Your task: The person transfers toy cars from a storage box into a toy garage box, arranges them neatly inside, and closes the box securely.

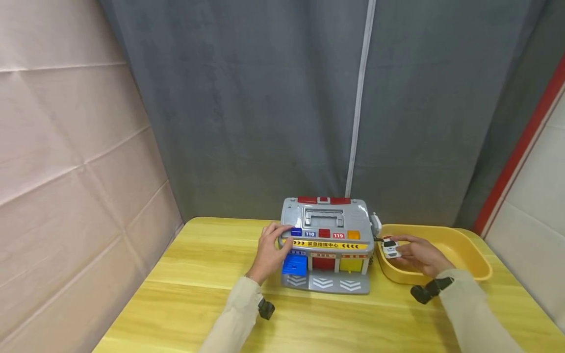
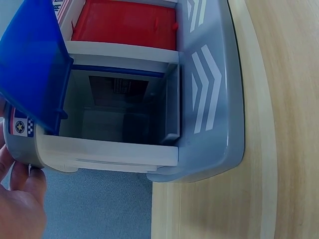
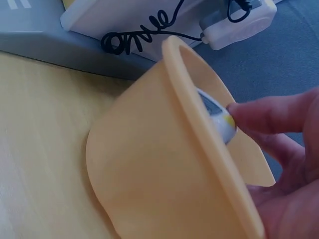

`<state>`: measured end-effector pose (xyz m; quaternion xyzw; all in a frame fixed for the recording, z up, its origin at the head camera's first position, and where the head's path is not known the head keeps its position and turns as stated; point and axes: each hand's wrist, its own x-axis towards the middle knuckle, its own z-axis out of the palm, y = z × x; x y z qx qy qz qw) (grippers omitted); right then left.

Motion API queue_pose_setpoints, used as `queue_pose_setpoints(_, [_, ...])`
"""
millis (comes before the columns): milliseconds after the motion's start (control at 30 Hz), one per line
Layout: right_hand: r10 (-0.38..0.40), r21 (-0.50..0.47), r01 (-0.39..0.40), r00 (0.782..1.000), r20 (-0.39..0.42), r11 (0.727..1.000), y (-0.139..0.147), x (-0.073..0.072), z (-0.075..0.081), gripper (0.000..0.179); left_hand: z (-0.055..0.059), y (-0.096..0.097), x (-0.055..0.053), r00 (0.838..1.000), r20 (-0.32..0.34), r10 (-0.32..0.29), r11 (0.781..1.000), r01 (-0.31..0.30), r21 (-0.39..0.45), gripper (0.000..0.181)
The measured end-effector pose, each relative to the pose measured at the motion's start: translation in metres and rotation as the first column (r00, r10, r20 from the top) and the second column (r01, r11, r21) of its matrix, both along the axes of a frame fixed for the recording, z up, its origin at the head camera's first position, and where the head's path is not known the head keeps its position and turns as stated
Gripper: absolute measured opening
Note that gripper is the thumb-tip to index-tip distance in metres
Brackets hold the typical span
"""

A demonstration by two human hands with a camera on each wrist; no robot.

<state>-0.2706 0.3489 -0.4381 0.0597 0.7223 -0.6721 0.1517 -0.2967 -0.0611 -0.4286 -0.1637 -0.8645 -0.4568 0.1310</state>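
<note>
A grey toy emergency station (image 1: 324,245) stands on the table, with a blue, a red and a yellow door along its front. My left hand (image 1: 269,250) grips its left front corner, a finger at the blue button (image 1: 296,231) on the roof. The blue door (image 2: 35,64) is swung up, showing the hollow bay (image 2: 112,109) behind it in the left wrist view. Over the left end of a yellow basin (image 1: 481,260), my right hand (image 1: 421,255) pinches a small white toy car (image 1: 390,248) with a dark top. The basin's rim partly hides the car in the right wrist view.
On the station's right side hangs a white toy handset (image 3: 239,25) with a coiled black cord (image 3: 134,37). The basin stands close beside that side. A grey curtain (image 1: 247,122) rises behind the wooden table (image 1: 190,279). Each wrist wears a black camera.
</note>
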Motion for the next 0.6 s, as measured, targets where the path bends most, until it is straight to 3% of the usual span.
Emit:
queue_pose_setpoints(333, [-0.039, -0.005, 0.039, 0.999, 0.031, 0.999, -0.002, 0.006, 0.010, 0.064, 0.000, 0.000, -0.001, 1.000, 0.015, 0.001, 1.000, -0.001, -0.002, 0.032])
queue_pose_setpoints(600, [-0.086, -0.004, 0.086, 0.996, -0.003, 0.996, -0.004, 0.020, 0.021, 0.066, 0.001, 0.000, 0.000, 1.000, 0.011, 0.002, 1.000, -0.002, -0.006, 0.032])
